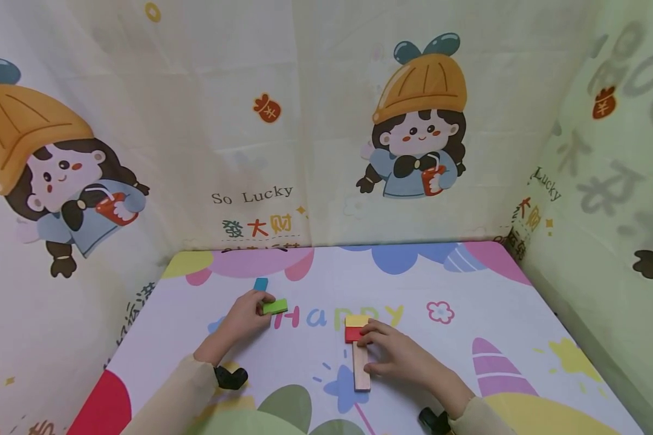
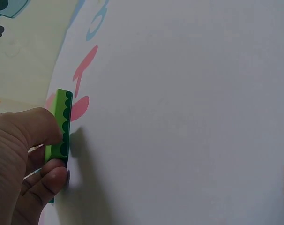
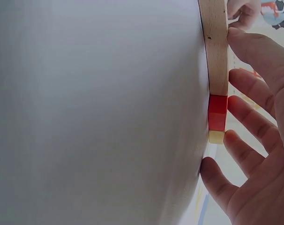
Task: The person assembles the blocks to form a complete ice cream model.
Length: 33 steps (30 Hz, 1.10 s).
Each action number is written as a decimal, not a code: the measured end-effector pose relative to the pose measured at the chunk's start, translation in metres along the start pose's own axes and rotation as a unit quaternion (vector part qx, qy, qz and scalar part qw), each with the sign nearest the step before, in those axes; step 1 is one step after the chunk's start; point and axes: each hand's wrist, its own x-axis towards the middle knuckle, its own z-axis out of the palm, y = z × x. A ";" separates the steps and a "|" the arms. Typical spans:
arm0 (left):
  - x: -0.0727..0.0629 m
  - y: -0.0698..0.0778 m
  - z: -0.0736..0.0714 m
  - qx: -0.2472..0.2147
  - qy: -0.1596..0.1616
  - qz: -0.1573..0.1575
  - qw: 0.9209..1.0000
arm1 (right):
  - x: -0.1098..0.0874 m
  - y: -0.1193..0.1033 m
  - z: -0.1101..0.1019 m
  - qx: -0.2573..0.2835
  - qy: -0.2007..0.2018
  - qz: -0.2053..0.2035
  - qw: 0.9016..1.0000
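Near the printed word on the table, my left hand (image 1: 246, 319) pinches a green block (image 1: 276, 307) between thumb and fingers. Dark green scallops run along the block's side (image 2: 65, 119) in the left wrist view. A blue block (image 1: 260, 283) lies just beyond the left fingertips; whether they touch it is unclear. My right hand (image 1: 405, 355) rests alongside a row of blocks, its fingers extended against their right side. That row has a long plain wooden block (image 1: 361, 368) nearest me, then a red block (image 3: 218, 112), then a yellow block (image 1: 357, 321) at the far end.
A patterned cloth covers the white table (image 1: 446, 284), with printed letters, flowers and shapes. Cartoon-printed curtains (image 1: 326, 121) stand behind it and on both sides. Dark straps or devices (image 1: 231, 378) sit at both wrists.
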 end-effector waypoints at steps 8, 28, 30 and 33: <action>0.002 0.002 0.003 -0.003 0.001 0.008 1.000 | 0.000 0.000 0.000 0.004 -0.001 0.009 1.000; 0.010 0.015 0.009 -0.017 -0.021 0.007 1.000 | -0.002 -0.004 0.000 0.009 0.004 0.010 1.000; 0.011 0.017 0.011 -0.021 -0.025 0.001 0.999 | -0.002 -0.004 0.000 0.012 0.003 0.009 1.000; 0.014 0.019 0.014 -0.022 -0.030 0.000 0.999 | -0.002 -0.004 0.001 0.016 0.000 0.014 1.000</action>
